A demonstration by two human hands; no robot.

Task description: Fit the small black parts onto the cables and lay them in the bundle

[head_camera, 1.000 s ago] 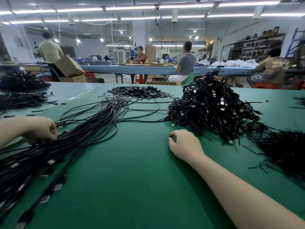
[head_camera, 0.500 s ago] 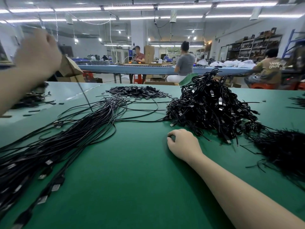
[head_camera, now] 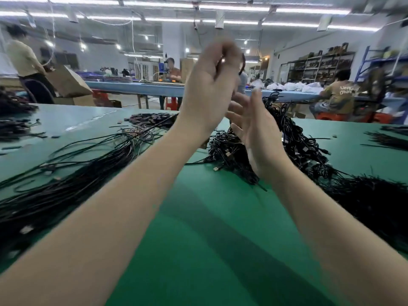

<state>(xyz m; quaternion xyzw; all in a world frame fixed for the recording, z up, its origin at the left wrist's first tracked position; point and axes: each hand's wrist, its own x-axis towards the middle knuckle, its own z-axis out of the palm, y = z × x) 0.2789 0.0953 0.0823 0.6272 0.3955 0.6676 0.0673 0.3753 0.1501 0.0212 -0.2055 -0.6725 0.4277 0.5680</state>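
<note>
Above the cable heap [head_camera: 293, 142], left hand [head_camera: 209, 89] pinches a blurred cable [head_camera: 242, 65].

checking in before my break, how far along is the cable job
Done: a long bundle of cables lies laid out on the left of the green table. In hand: the left hand is raised with something thin and dark pinched at its fingers, too blurred to name; the right hand is open beside it. Left: a big tangled pile of cables and a heap of small black parts.

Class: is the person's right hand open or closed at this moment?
Open: the right hand is raised above the green table with fingers straight and spread, holding nothing.
</note>
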